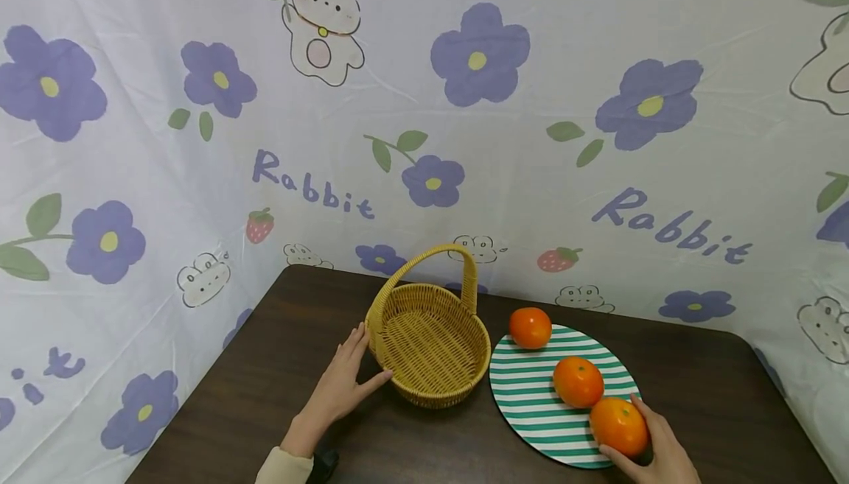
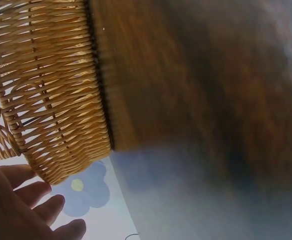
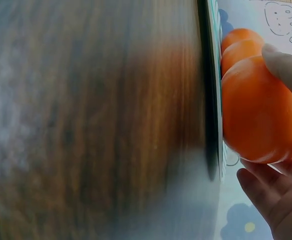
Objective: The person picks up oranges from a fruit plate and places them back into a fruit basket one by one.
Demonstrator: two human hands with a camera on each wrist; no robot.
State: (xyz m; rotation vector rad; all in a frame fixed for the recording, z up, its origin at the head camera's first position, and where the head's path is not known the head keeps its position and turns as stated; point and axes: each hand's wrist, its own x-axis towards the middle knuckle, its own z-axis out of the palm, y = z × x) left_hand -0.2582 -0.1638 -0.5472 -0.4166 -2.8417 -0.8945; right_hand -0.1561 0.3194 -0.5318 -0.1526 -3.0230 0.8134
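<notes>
A round yellow wicker basket [image 1: 431,348] with a tall arched handle stands on the dark table. My left hand [image 1: 340,384] rests against its left side, fingers fairly straight and thumb spread toward the near rim; in the left wrist view, the fingertips [image 2: 41,190] lie along the woven wall. To the right is a round plate [image 1: 527,403] with green and white stripes. My right hand [image 1: 665,453] holds the nearest orange [image 1: 618,426] on the plate's right edge, thumb on one side and fingers on the other. This orange [image 3: 258,112] looks large in the right wrist view.
Two more oranges sit on the plate, one in the middle [image 1: 578,382] beside the held one and another at the far left rim [image 1: 530,328]. A cloth [image 1: 517,145] printed with flowers and rabbits hangs behind the dark wooden table [image 1: 298,322].
</notes>
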